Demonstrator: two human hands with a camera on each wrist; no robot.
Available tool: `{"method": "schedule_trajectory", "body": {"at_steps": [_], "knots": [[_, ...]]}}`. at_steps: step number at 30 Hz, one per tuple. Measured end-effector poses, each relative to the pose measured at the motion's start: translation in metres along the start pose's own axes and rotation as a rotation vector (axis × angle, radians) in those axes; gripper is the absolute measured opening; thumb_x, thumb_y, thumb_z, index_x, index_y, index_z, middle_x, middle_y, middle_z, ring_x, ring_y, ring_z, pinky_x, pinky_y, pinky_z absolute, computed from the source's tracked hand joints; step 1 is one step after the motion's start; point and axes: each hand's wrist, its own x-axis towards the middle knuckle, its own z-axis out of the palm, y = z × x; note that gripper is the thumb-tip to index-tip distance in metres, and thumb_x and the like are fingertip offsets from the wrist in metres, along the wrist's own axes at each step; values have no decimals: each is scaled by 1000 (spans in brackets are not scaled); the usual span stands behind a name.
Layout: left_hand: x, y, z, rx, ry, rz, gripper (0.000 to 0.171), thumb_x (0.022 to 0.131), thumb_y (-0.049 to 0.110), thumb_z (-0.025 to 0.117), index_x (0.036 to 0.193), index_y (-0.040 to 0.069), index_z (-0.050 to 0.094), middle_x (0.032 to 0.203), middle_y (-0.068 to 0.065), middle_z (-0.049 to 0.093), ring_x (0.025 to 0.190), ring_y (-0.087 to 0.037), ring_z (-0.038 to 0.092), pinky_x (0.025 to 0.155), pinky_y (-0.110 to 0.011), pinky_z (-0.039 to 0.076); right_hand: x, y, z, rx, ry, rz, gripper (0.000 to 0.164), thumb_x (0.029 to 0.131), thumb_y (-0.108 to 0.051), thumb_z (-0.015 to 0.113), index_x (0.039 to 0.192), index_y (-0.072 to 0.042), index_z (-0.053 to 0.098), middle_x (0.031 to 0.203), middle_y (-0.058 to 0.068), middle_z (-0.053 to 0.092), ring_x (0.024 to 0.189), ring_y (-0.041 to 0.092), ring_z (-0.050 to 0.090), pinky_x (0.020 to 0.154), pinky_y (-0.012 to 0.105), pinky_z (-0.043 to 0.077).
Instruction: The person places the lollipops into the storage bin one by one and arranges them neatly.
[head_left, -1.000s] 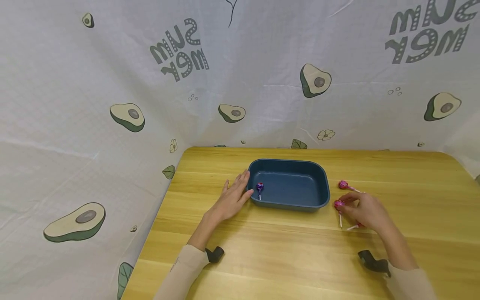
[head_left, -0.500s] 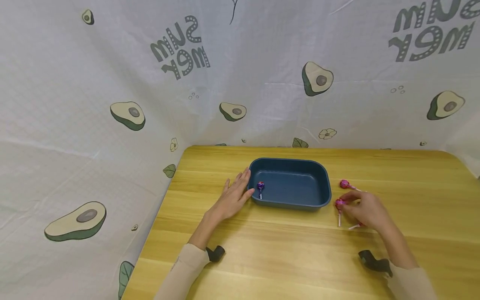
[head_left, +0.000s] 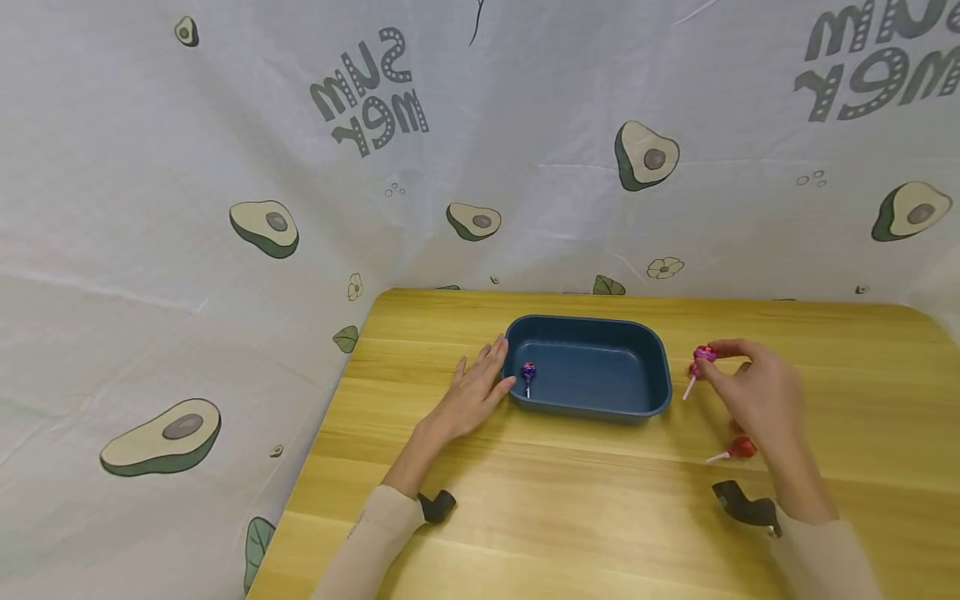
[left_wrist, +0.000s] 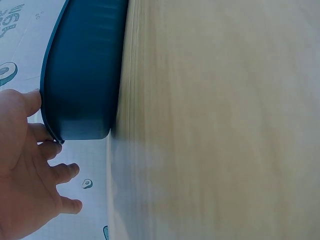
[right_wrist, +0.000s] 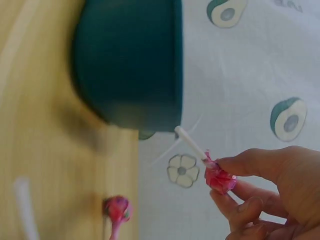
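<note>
Wooden table (head_left: 585,517), lollipop (right_wrist: 220,181) (pink) between right fingers (right_wrist: 257,164)

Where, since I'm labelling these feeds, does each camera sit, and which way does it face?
Head: worn on the head, facing forward and down over table, tray and printed cloth; left hand, right hand and sleeves show.
Left wrist: on that wrist, facing the tray's end that the left hand touches; only that hand shows.
Right wrist: on that wrist, facing the pinched lollipop, tray beyond; only the right hand shows.
Shared: both wrist views include tray, table and cloth.
</note>
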Motion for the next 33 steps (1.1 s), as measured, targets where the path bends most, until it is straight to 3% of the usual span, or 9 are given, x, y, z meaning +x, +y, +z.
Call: {"method": "schedule_trajectory", "body": {"at_steps": [4, 8, 12, 15, 18, 23, 27, 33], "knots": [[1, 0, 0, -1, 2, 0, 70, 113, 49, 28, 168, 16, 2, 176, -2, 2, 163, -34, 10, 127, -68, 3, 10, -18, 8, 57, 19, -44, 38, 96, -34, 74, 120, -3, 73, 76, 15, 71, 38, 10, 42, 37, 28, 29], [2, 1, 0, -5, 7, 8, 69, 113, 48, 28, 168, 15, 2, 177, -4, 4, 163, -34, 9, 127, -68, 2, 17, -36, 23, 106, -10, -84, 35, 95, -28, 77, 116, -1, 74, 106, 22, 74, 43, 8, 40, 39, 27, 28], [3, 1, -1, -1, 9, 10, 69, 113, 48, 28, 168, 14, 3, 177, -5, 4, 163, -34, 9, 126, -69, 3, 23, -52, 45, 131, -53, -131, 31, 92, -23, 80, 111, 1, 75, 103, 24, 74, 44, 7, 39, 40, 26, 29], [2, 1, -1, 1, 5, 5, 69, 113, 47, 28, 168, 14, 2, 177, -4, 3, 163, -34, 9, 127, -69, 3, 27, -64, 65, 147, -123, -167, 27, 92, -19, 80, 109, 1, 75, 101, 24, 76, 51, 10, 47, 47, 26, 36], [0, 1, -1, -1, 0, 4, 70, 113, 47, 29, 168, 14, 2, 176, -3, 3, 163, -34, 10, 127, -69, 2, 28, -75, 82, 118, -202, -191, 25, 92, -19, 80, 108, 0, 77, 102, 22, 77, 67, 21, 62, 59, 30, 45], [-2, 1, -2, -7, 5, 3, 70, 113, 48, 30, 168, 13, 3, 176, -3, 4, 163, -34, 11, 127, -68, 2, 28, -93, 105, 69, -309, -202, 23, 92, -18, 79, 107, 0, 78, 105, 20, 78, 95, 38, 70, 74, 43, 54], [-1, 1, -2, -5, 9, -1, 70, 113, 47, 31, 168, 13, 4, 176, -3, 5, 163, -35, 11, 127, -69, 3, 29, -106, 119, 53, -380, -180, 21, 92, -18, 80, 104, -1, 79, 102, 18, 79, 98, 37, 70, 80, 50, 56], [-1, 2, -2, 1, 4, -9, 69, 113, 47, 30, 168, 15, 3, 176, -1, 3, 163, -33, 11, 127, -68, 2, 31, -116, 130, 24, -434, -150, 18, 90, -18, 81, 101, -3, 80, 97, 14, 79, 90, 30, 70, 72, 44, 54]]}}
